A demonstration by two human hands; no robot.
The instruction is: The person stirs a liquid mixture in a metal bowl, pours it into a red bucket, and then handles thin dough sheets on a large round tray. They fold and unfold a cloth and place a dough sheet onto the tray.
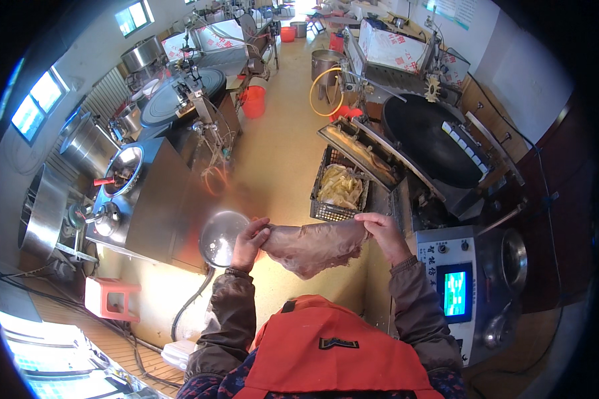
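A thin, brownish pancake sheet [316,249] hangs stretched between my two hands in front of my red apron. Its top edge is fairly straight, while the lower edge droops and looks ragged. My left hand [248,243] pinches the upper left corner between thumb and fingers. At the upper right corner, my right hand [384,234] grips the sheet the same way. Just beyond it on the floor stands a black plastic crate [329,211] with crumpled yellowish sheets [340,186] inside. Behind my left hand is a shiny round metal bowl [221,238].
A round black griddle [432,139] and a control box with a lit screen [454,292] stand at the right. A steel cabinet [156,206] and another griddle [183,96] are on the left. Nearby are a pink stool [106,298], a black hose [192,302] and red buckets [253,102].
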